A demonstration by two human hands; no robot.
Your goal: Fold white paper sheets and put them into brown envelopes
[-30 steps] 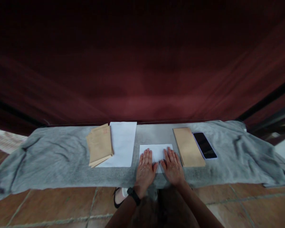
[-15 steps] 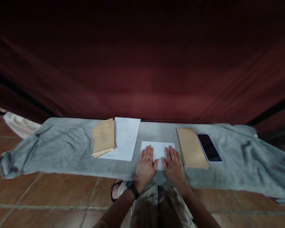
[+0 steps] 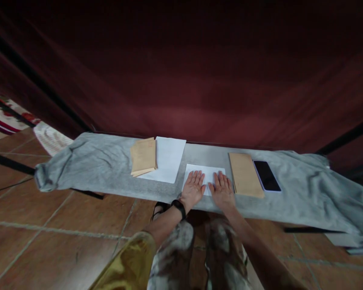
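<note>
A folded-looking white sheet of paper [image 3: 210, 171] lies on the grey cloth [image 3: 109, 177] in front of me. My left hand [image 3: 193, 188] rests flat on its left part, fingers stretched out. On its right part lies my right hand [image 3: 222, 190], also flat with fingers extended. Both hands cover much of the paper's lower half. Close by on the right are brown envelopes [image 3: 247, 175] in a stack. To the left, a larger stack of white paper [image 3: 171, 159] lies partly under several smaller brown envelopes [image 3: 144, 155].
A phone [image 3: 266, 176] with a dark screen lies right of the envelope stack. Behind the cloth-covered narrow surface hangs a dark red curtain [image 3: 199, 108]. Black metal bars [image 3: 12, 163] stand at both sides. Brown floor tiles [image 3: 63, 249] show below.
My view has shifted, so the cloth and papers appear higher and tilted. Both hands stay flat on the white sheet, and more of my left sleeve shows.
</note>
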